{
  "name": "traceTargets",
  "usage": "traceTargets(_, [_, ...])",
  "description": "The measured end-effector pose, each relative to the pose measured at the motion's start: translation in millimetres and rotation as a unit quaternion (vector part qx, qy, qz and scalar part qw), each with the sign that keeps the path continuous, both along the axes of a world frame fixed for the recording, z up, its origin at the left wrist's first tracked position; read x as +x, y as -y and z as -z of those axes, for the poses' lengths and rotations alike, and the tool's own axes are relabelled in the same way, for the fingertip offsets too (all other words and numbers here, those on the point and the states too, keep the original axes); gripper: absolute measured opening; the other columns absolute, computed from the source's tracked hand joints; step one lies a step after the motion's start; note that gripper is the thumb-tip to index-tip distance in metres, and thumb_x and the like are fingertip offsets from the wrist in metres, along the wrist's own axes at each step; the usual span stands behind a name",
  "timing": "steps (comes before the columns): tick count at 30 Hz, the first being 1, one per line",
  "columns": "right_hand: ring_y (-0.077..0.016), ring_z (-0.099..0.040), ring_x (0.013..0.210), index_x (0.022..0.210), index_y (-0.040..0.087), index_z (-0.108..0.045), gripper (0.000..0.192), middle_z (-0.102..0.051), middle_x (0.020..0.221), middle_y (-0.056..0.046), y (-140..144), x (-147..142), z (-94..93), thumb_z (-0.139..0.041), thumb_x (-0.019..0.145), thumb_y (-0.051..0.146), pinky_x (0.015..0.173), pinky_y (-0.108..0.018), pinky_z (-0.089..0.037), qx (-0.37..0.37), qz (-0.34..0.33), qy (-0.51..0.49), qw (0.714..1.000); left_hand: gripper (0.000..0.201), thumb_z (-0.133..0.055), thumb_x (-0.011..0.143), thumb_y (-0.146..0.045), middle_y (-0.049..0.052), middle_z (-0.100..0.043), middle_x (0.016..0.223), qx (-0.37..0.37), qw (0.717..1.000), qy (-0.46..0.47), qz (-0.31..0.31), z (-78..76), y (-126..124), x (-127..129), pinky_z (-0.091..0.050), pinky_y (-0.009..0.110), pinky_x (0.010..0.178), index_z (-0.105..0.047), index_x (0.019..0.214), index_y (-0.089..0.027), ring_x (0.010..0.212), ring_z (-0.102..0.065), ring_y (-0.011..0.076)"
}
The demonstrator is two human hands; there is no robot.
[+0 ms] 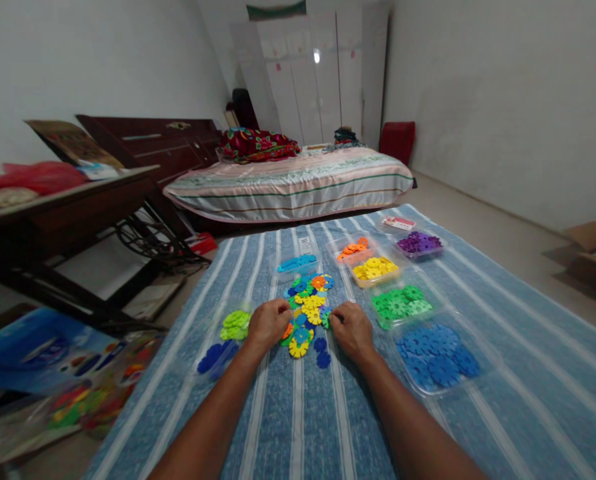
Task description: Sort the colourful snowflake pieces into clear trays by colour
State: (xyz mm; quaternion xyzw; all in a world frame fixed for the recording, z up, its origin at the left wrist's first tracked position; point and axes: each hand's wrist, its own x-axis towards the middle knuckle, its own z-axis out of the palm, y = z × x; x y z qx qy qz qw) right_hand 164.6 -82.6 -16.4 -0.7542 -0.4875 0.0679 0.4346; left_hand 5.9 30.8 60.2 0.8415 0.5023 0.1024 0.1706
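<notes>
A cluster of plastic flower-shaped discs in yellow, blue, green and orange lies between my two hands. My left hand is closed at its left side, fingertips pressed together against the edge; what they grip is hidden. On the opposite side my right hand is also closed, its pinched fingers touching the green and blue discs at the right edge. I cannot make out whether a disc is between them. Two dark blue discs lie on the striped cloth just below the cluster.
Clear plastic boxes hold sorted discs: light blue, orange, yellow, purple, green and blue. Lime discs and dark blue discs sit left. A bed stands beyond.
</notes>
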Motion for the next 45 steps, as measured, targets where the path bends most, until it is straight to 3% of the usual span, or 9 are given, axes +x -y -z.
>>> traceTargets(7, [-0.0173, -0.055, 0.085, 0.074, 0.019, -0.069, 0.014, -0.065, 0.082, -0.003, 0, 0, 0.0, -0.059, 0.083, 0.017, 0.076, -0.025, -0.036, 0.001, 0.003, 0.005, 1.0, 0.02, -0.052, 0.083, -0.028, 0.005, -0.071, 0.091, 0.067, 0.988, -0.13, 0.053, 3.0, 4, 11, -0.036, 0.025, 0.066, -0.069, 0.081, -0.018, 0.086, -0.063, 0.0186])
traceTargets(13, [-0.0175, -0.056, 0.085, 0.074, 0.019, -0.069, 0.014, -0.065, 0.081, -0.003, 0, 0, 0.5, -0.059, 0.084, 0.018, 0.076, -0.026, -0.036, 0.002, 0.0, 0.004, 1.0, 0.023, -0.047, 0.083, -0.023, 0.007, -0.072, 0.093, 0.035, 0.977, -0.2, 0.067, -2.8, 2, 23, -0.036, 0.026, 0.064, -0.07, 0.081, -0.02, 0.091, -0.065, 0.0208])
traceTargets(19, [-0.0172, -0.055, 0.086, 0.073, 0.019, -0.069, 0.015, -0.065, 0.081, -0.003, 1, 1, -0.2, -0.059, 0.084, 0.018, 0.076, -0.025, -0.036, -0.006, -0.003, 0.002, 1.0, 0.02, -0.052, 0.079, -0.022, 0.005, -0.071, 0.08, -0.004, 0.976, -0.204, 0.072, -7.6, -3, 29, -0.034, 0.025, 0.06, -0.071, 0.076, -0.02, 0.08, -0.064, 0.0195])
traceTargets(27, [-0.0169, -0.055, 0.086, 0.074, 0.019, -0.07, 0.016, -0.066, 0.083, -0.003, 2, 2, -0.1, -0.058, 0.085, 0.018, 0.076, -0.025, -0.036, -0.004, -0.011, 0.005, 1.0, 0.008, -0.065, 0.067, -0.026, -0.003, -0.058, 0.062, -0.047, 0.98, -0.172, 0.088, -4.9, -14, 28, -0.029, 0.023, 0.054, -0.067, 0.067, -0.018, 0.065, -0.054, 0.014])
traceTargets(36, [-0.0167, -0.055, 0.086, 0.075, 0.019, -0.071, 0.016, -0.065, 0.082, -0.003, 2, 1, -1.5, -0.057, 0.085, 0.018, 0.076, -0.025, -0.036, -0.01, -0.006, 0.005, 1.0, 0.025, -0.068, 0.065, -0.027, -0.002, -0.064, 0.073, -0.057, 0.986, -0.14, 0.077, 5.6, -18, 23, -0.032, 0.023, 0.056, -0.071, 0.088, -0.019, 0.069, -0.057, 0.0145])
traceTargets(41, [-0.0168, -0.056, 0.086, 0.075, 0.019, -0.071, 0.015, -0.065, 0.082, -0.002, 3, 0, -3.4, -0.058, 0.084, 0.017, 0.077, -0.025, -0.036, -0.012, -0.006, 0.005, 1.0, 0.04, -0.068, 0.066, -0.025, -0.001, -0.066, 0.076, -0.069, 0.984, -0.134, 0.091, 5.3, -17, 21, -0.035, 0.023, 0.059, -0.071, 0.105, -0.02, 0.071, -0.06, 0.0157])
traceTargets(45, [-0.017, -0.055, 0.086, 0.075, 0.019, -0.071, 0.015, -0.066, 0.083, -0.003, 2, 1, -2.7, -0.059, 0.084, 0.017, 0.077, -0.025, -0.036, -0.014, -0.002, 0.008, 1.0, 0.041, -0.068, 0.067, -0.023, -0.001, -0.068, 0.078, -0.067, 0.983, -0.131, 0.107, 2.6, -13, 20, -0.037, 0.023, 0.06, -0.071, 0.107, -0.021, 0.071, -0.061, 0.0159])
